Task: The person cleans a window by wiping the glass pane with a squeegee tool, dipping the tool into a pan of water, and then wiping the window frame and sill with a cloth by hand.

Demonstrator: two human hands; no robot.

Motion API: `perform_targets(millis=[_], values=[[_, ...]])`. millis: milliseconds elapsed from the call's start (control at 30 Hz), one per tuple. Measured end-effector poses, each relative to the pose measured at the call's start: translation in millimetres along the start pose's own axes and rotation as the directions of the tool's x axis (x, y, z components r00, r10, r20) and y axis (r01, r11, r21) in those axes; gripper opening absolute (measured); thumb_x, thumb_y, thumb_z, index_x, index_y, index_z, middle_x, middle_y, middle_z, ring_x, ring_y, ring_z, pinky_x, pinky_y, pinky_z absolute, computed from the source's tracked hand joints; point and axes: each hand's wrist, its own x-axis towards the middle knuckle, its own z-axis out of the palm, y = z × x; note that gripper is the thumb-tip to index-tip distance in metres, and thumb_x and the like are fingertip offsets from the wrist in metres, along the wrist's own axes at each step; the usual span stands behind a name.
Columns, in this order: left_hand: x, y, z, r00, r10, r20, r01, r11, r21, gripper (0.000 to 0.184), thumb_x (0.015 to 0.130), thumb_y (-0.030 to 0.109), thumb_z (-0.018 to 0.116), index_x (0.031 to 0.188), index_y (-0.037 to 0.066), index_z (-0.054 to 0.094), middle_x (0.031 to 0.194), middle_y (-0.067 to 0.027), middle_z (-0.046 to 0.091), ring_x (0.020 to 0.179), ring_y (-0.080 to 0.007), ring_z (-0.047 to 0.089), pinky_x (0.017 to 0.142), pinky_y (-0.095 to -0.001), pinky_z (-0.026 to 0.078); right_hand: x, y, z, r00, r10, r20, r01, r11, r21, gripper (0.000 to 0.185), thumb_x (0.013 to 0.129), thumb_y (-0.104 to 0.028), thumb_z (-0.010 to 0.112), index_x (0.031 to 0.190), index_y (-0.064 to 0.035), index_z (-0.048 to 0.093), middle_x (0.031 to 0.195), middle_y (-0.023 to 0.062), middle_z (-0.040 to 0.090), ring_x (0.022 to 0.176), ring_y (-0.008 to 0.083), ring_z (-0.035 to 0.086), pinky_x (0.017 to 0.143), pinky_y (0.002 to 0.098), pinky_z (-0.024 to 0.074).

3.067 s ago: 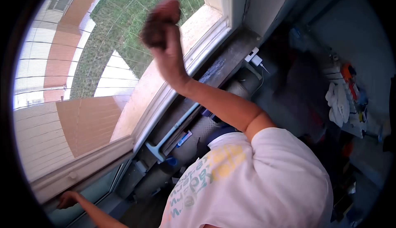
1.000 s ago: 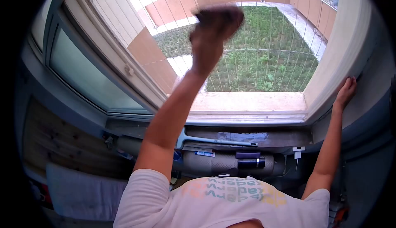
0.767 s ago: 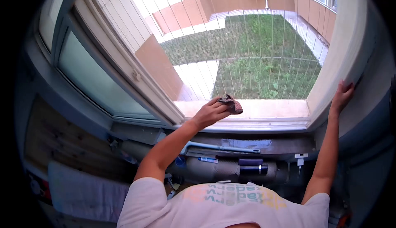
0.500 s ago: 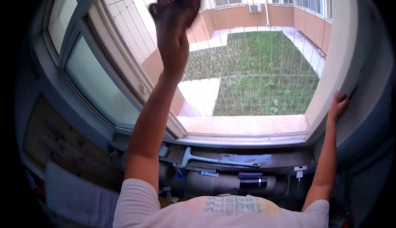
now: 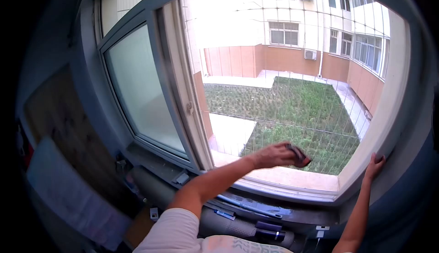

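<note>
My left hand (image 5: 272, 155) reaches across the lower part of the window opening, fingers closed round a bunched dark red and black cloth (image 5: 299, 156). Behind the cloth are the thin wires of a window guard (image 5: 292, 97); whether it touches them I cannot tell. At the right side, my right hand (image 5: 376, 166) is wrapped on the edge of the white window frame (image 5: 354, 180). Below my left forearm, a light blue long-handled tool (image 5: 249, 206) lies along the inner sill, its head hidden by the arm.
A frosted sliding pane (image 5: 137, 88) stands at the left. Beneath the sill are a grey padded roll (image 5: 210, 223), a blue-and-white tube (image 5: 224, 214), a dark case (image 5: 270, 234) and a white plug with a cable (image 5: 322, 231). Outside lies a grassy courtyard (image 5: 297, 102).
My left hand has swung down and right with the cloth, from the upper window to its lower part. The view has tilted up and turned left. My right hand keeps its hold on the frame.
</note>
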Motion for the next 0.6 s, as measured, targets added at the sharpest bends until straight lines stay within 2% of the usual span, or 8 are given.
perform_targets(millis=[133, 167, 233, 333, 433, 500, 567, 600], values=[[33, -59, -106, 0.891, -0.137, -0.433, 0.162, 0.987, 0.022, 0.027, 0.077, 0.004, 0.051, 0.103, 0.01, 0.054, 0.103, -0.0091, 0.053, 0.094, -0.0222, 0.052, 0.08, -0.0286, 0.044, -14, -51, -19, 0.997, -0.002, 0.072, 0.01, 0.994, -0.112, 0.048, 0.076, -0.034, 0.058, 0.107, 0.0006, 0.043, 0.101, 0.0201, 0.05, 0.092, 0.0326, 0.05, 0.077, 0.0389, 0.0408], [42, -79, -137, 0.822, -0.165, -0.546, 0.166, 0.985, -0.049, 0.027, 0.079, 0.001, 0.047, 0.106, 0.007, 0.052, 0.106, -0.012, 0.051, 0.094, -0.0248, 0.051, 0.081, -0.0295, 0.043, -18, -60, -20, 0.997, 0.007, 0.078, 0.003, 0.992, -0.13, 0.048, 0.076, -0.034, 0.058, 0.106, 0.0004, 0.044, 0.099, 0.0197, 0.051, 0.09, 0.0327, 0.05, 0.076, 0.0394, 0.0412], [50, -108, -190, 0.541, -0.224, -0.811, 0.554, 0.82, 0.143, 0.038, 0.076, -0.006, 0.04, 0.11, 0.006, 0.048, 0.108, -0.0162, 0.049, 0.101, -0.0301, 0.046, 0.087, -0.034, 0.037, -23, -65, -20, 0.998, -0.001, 0.068, 0.012, 0.985, -0.171, 0.048, 0.075, -0.034, 0.059, 0.105, 0.0, 0.044, 0.097, 0.019, 0.052, 0.088, 0.033, 0.051, 0.074, 0.0399, 0.0419], [32, -146, -250, 0.431, -0.091, -0.898, 0.699, 0.663, 0.269, 0.037, 0.075, -0.005, 0.04, 0.108, 0.008, 0.051, 0.109, -0.0136, 0.05, 0.101, -0.0293, 0.048, 0.087, -0.0346, 0.038, -25, -59, -12, 0.998, -0.04, 0.037, 0.047, 0.981, -0.187, 0.049, 0.075, -0.035, 0.059, 0.106, -0.0003, 0.044, 0.095, 0.0185, 0.053, 0.086, 0.0333, 0.052, 0.073, 0.0399, 0.0427], [-11, -174, -237, 0.413, -0.425, -0.805, 0.792, 0.605, 0.087, 0.029, 0.078, 0.001, 0.041, 0.103, 0.008, 0.054, 0.101, -0.013, 0.055, 0.096, -0.0283, 0.052, 0.082, -0.0336, 0.041, -23, -49, -9, 0.999, -0.034, 0.037, 0.039, 0.987, -0.154, 0.049, 0.075, -0.036, 0.059, 0.106, -0.0005, 0.044, 0.096, 0.0182, 0.053, 0.084, 0.0326, 0.053, 0.072, 0.0394, 0.0432], [-34, -142, -203, 0.523, -0.541, -0.659, 0.74, 0.672, 0.035, 0.026, 0.079, 0.004, 0.043, 0.098, 0.014, 0.056, 0.095, -0.0141, 0.056, 0.086, -0.031, 0.054, 0.076, -0.0342, 0.044, -21, -42, -8, 0.999, -0.01, 0.051, 0.018, 0.986, -0.163, 0.05, 0.075, -0.036, 0.059, 0.106, -0.0005, 0.044, 0.097, 0.0182, 0.053, 0.085, 0.0319, 0.053, 0.072, 0.0391, 0.0433], [-78, -110, -158, 0.67, -0.713, -0.204, 0.742, 0.654, 0.148, 0.021, 0.077, 0.003, 0.044, 0.093, 0.008, 0.057, 0.113, -0.021, 0.044, 0.105, -0.0301, 0.045, 0.088, -0.0327, 0.036, -20, -37, -6, 0.997, 0.01, 0.074, 0.0, 0.992, -0.13, 0.051, 0.074, -0.037, 0.059, 0.107, -0.0006, 0.044, 0.098, 0.0178, 0.053, 0.086, 0.031, 0.053, 0.073, 0.0385, 0.0434], [-82, -109, -157, 0.666, -0.716, -0.207, 0.745, 0.652, 0.143, 0.021, 0.077, 0.003, 0.044, 0.093, 0.008, 0.057, 0.113, -0.021, 0.044, 0.105, -0.0301, 0.045, 0.088, -0.0327, 0.036, -19, -37, -6, 0.997, 0.019, 0.081, -0.01, 0.994, -0.112, 0.052, 0.074, -0.037, 0.06, 0.107, -0.0006, 0.044, 0.099, 0.0177, 0.053, 0.087, 0.0306, 0.053, 0.074, 0.0381, 0.0434]])
